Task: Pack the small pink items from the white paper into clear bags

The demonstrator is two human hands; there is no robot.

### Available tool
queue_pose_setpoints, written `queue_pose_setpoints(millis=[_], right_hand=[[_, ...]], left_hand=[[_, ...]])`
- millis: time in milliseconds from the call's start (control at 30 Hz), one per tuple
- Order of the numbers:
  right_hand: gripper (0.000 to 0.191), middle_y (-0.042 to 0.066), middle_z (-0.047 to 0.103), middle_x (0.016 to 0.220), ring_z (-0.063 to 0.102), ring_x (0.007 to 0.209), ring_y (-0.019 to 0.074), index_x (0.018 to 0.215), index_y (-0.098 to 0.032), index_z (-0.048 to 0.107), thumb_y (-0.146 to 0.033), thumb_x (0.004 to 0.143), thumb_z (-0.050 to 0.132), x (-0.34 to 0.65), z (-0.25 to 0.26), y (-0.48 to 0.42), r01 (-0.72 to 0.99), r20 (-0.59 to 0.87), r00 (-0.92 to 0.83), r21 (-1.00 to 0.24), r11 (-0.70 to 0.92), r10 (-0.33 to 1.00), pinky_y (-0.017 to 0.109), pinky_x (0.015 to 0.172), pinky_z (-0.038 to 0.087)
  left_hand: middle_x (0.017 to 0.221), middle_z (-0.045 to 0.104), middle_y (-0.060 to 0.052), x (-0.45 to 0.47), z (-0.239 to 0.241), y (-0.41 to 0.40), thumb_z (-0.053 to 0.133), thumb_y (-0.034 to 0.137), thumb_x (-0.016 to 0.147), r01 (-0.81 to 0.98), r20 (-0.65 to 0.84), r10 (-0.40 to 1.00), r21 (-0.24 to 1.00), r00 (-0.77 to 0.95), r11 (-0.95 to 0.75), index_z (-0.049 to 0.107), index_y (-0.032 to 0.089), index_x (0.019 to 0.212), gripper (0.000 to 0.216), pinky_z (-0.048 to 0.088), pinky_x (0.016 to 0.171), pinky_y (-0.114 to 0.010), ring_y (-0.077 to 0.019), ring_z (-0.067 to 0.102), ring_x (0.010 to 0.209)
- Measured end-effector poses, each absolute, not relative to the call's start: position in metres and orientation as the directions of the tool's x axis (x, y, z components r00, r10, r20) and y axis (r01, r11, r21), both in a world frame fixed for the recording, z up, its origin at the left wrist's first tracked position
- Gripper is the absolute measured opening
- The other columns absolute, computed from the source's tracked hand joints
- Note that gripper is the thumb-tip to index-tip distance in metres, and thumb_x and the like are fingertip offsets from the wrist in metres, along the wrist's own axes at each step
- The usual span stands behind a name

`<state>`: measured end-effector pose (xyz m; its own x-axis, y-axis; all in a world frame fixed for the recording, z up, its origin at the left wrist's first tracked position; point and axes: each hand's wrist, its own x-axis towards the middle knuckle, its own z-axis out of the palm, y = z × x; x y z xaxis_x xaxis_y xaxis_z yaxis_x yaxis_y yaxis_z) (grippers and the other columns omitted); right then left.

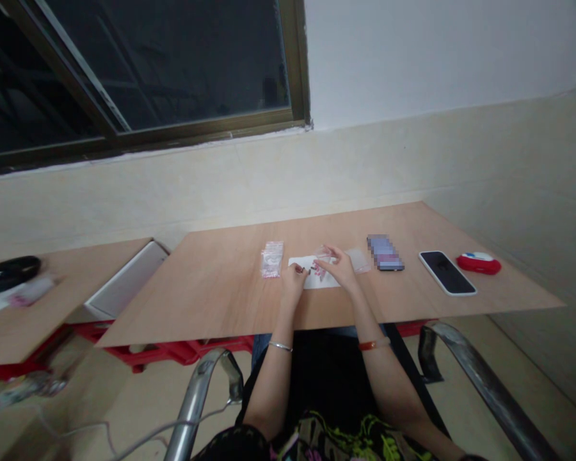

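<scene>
Head view: looks down on a person's two bare hands working over a wooden table [211, 282].
Left hand [295, 276]: at the left edge of a white sheet [333, 282], fingers curled inward; the fingertips are too small to tell whether they are clamped on anything.
Right hand [342, 264]: above the sheet's right part, forefinger and thumb reaching leftward with a gap visible between them; whether they pinch anything, I cannot tell.
Small pink-red pieces [319, 270]: on the white sheet, between the two hands, close to the right thumb; their exact shape is too small to make out.
Clear bags: one lies flat [360, 260] just right of the right hand; a stack [272, 259] with pinkish contents lies left of the left hand, apart from the sheet.
Phones: a dark one with its screen blurred out [385, 253] lies right of the flat clear bag; a white-edged one [447, 273] lies farther right, its screen dark.
Red case [479, 263]: beside the white-edged phone, white and blue on top.
Wrists: silver bracelet [281, 346] on the left, orange-red bangle [374, 344] on the right.
Left of the table: a white box [127, 282], next to a second table [86, 275].
</scene>
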<state>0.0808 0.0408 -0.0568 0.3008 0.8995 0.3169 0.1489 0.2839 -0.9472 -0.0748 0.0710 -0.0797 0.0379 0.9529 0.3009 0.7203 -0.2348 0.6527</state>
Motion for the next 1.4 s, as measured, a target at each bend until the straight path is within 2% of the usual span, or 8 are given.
queue_pose_setpoints(millis=[167,333,633,733,900,1100,1267,1400], right_hand=[[0.06,0.009,0.065,0.103,0.059,0.094,0.0237,0.109,-0.017,0.06,-0.042,0.057,0.073,0.078,-0.064,0.043,0.197,0.332,0.301,-0.939,0.282,0.894,0.038,0.082,0.047],[0.057,0.008,0.064,0.104,0.058,0.096,0.0228,0.107,-0.018,0.06,-0.039,0.056,0.073,0.072,-0.071,0.046,0.258,0.37,0.285,-0.918,0.301,0.884,0.039,0.086,0.045],[0.047,0.007,0.063,0.105,0.058,0.095,0.0212,0.108,-0.018,0.058,-0.027,0.063,0.064,0.065,-0.065,0.044,0.239,0.405,0.261,-0.907,0.348,0.876,0.036,0.086,0.046],[0.048,0.006,0.064,0.103,0.059,0.093,0.0209,0.109,-0.018,0.058,-0.027,0.062,0.064,0.068,-0.067,0.046,0.263,0.384,0.277,-0.912,0.315,0.881,0.035,0.084,0.047],[0.056,0.006,0.064,0.103,0.058,0.094,0.0211,0.111,-0.018,0.058,-0.03,0.058,0.069,0.073,-0.069,0.046,0.284,0.374,0.296,-0.913,0.293,0.879,0.036,0.085,0.046],[0.063,0.008,0.064,0.099,0.058,0.093,0.021,0.115,-0.018,0.056,-0.038,0.057,0.073,0.079,-0.059,0.043,0.103,0.328,0.267,-0.945,0.312,0.906,0.034,0.08,0.047],[0.044,0.006,0.067,0.091,0.061,0.079,0.0171,0.098,-0.018,0.063,-0.044,0.063,0.068,0.082,-0.053,0.044,-0.185,0.233,0.25,-0.941,0.283,0.94,0.03,0.073,0.048],[0.033,0.004,0.067,0.081,0.059,0.068,0.0136,0.081,-0.017,0.065,-0.044,0.062,0.068,0.082,-0.052,0.042,-0.275,0.172,0.278,-0.928,0.25,0.945,0.025,0.063,0.045]], left_hand=[[0.073,0.063,-0.004,-0.075,-0.064,0.069,0.054,0.018,0.074,0.625,0.395,0.918,0.728,-0.047,-0.281,0.059,0.014,0.075,0.006,0.043,0.065,-0.025,-0.0132,0.057,0.068],[0.081,0.066,-0.005,-0.066,-0.031,0.057,0.054,0.027,0.078,0.487,0.493,0.867,0.775,-0.066,-0.404,0.063,0.015,0.085,0.017,0.046,0.07,-0.026,-0.0143,0.06,0.073],[0.109,0.059,-0.007,-0.055,-0.014,0.041,0.058,0.032,0.08,0.589,0.55,0.809,0.59,0.209,-0.553,0.067,0.019,0.082,0.016,0.039,0.094,-0.033,-0.0203,0.051,0.11],[0.106,0.062,-0.007,-0.058,-0.019,0.045,0.059,0.03,0.079,0.529,0.516,0.812,0.624,0.272,-0.575,0.066,0.018,0.082,0.014,0.041,0.09,-0.031,-0.0187,0.055,0.102],[0.08,0.067,-0.005,-0.06,-0.022,0.051,0.056,0.028,0.079,0.392,0.448,0.837,0.742,0.315,-0.544,0.066,0.015,0.079,0.016,0.046,0.074,-0.027,-0.0161,0.061,0.078],[0.076,0.068,-0.005,-0.06,-0.016,0.052,0.058,0.028,0.077,0.208,0.44,0.879,0.857,0.183,-0.472,0.066,0.015,0.076,0.015,0.047,0.068,-0.025,-0.015,0.062,0.071],[0.069,0.066,-0.004,-0.06,-0.012,0.054,0.063,0.03,0.072,0.046,0.414,0.904,0.906,0.11,-0.421,0.063,0.014,0.071,0.016,0.048,0.066,-0.025,-0.0145,0.062,0.068],[0.07,0.066,-0.004,-0.06,-0.014,0.056,0.065,0.028,0.072,-0.021,0.407,0.911,0.914,0.064,-0.406,0.061,0.013,0.081,0.018,0.049,0.066,-0.025,-0.0142,0.064,0.067]])
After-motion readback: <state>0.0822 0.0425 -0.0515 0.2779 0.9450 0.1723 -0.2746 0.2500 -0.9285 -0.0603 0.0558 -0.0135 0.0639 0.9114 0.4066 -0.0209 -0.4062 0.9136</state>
